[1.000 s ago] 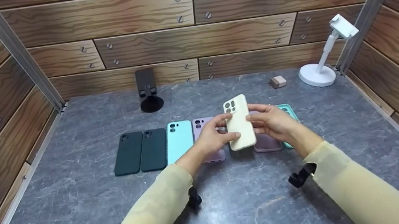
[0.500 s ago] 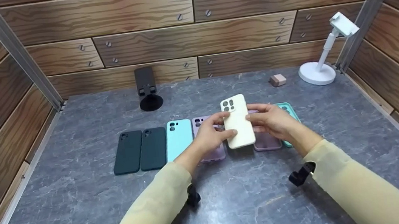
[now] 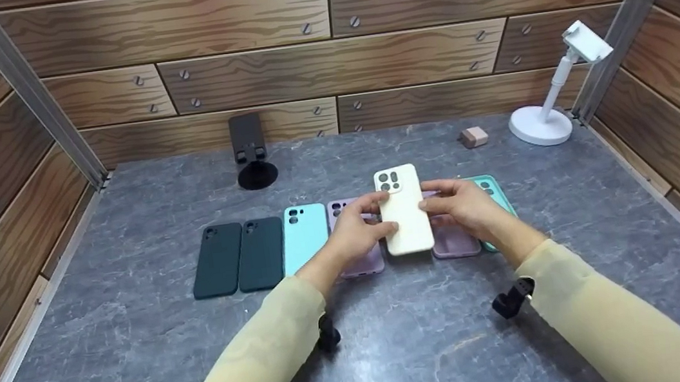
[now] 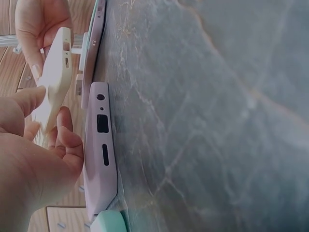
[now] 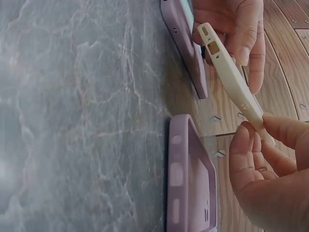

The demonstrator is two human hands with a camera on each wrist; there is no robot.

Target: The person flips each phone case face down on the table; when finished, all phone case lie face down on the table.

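Cream phone case [image 3: 405, 212] sits between your two hands, lifted clear of the grey marble table [image 3: 138, 345] over the gap in the row of cases. Your left hand [image 3: 355, 231] pinches its left edge, thumb on the back and fingers behind; your right hand [image 3: 462, 205] pinches the right edge the same way. The wrist views show it tilted, its lower end nearer the table, and flexing slightly under your fingertips.

Just below lie the two mauve cases: one [image 4: 100, 150] under your left hand, the other [image 5: 188, 179] under your right. Beyond those are the light blue case [image 3: 305, 237], two dark green cases [image 3: 241, 256], and a teal case [image 3: 495, 194] partly hidden by your right hand.

Your hold is on the rims only, so I judge the soft case could twist or slip if one hand lets go first. It could also land on a mauve neighbour and shove the row askew, since the gap looks tight. The black stand [image 3: 253, 156] and white stand [image 3: 547, 107] stand well apart.
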